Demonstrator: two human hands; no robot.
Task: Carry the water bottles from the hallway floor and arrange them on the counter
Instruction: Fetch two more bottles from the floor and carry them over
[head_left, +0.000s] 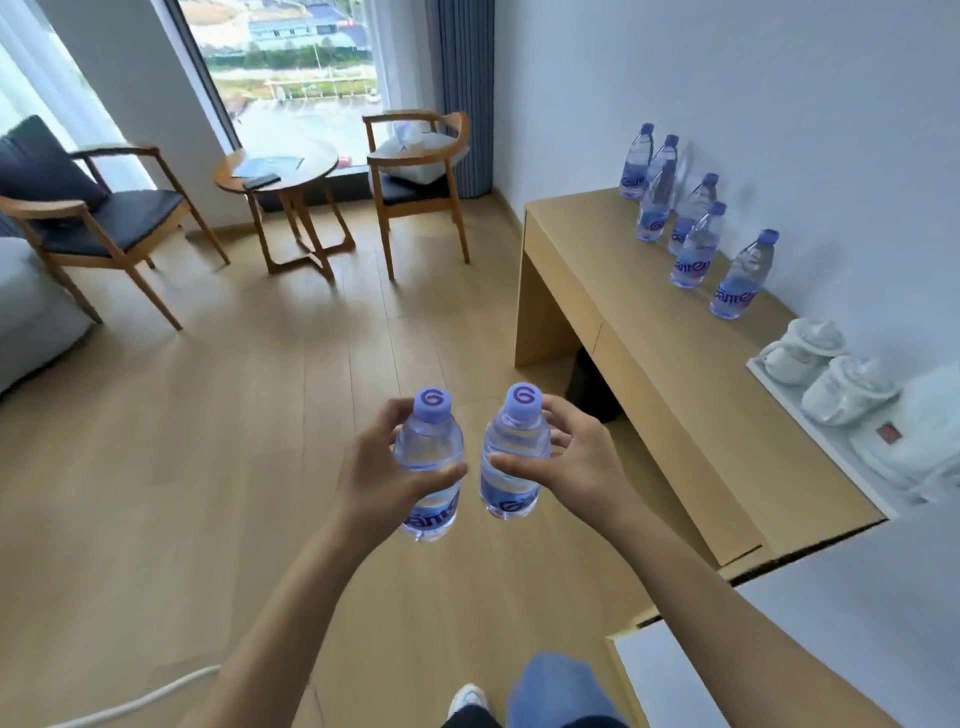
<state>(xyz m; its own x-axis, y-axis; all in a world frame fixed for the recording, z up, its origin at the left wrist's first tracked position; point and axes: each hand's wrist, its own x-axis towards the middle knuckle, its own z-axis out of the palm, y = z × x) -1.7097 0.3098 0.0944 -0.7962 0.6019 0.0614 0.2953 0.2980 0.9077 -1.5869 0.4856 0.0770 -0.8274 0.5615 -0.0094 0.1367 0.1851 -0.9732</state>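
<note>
I hold two clear water bottles with purple caps upright in front of me, above the wooden floor. My left hand (376, 470) grips the left bottle (430, 447) around its body. My right hand (574, 457) grips the right bottle (514, 447) the same way. The two bottles are close together but apart. On the light wooden counter (649, 332) along the right wall stand several more bottles (696, 244) of the same kind, in a loose row beside the wall. The counter is to the right of my hands and further away.
A white tray (831, 415) with white cups and packets lies on the counter's near end. A dark bin (592, 384) sits under the counter. Two wooden chairs (415, 187) and a round table (280, 176) stand by the window. A white cable (130, 701) crosses the floor at lower left.
</note>
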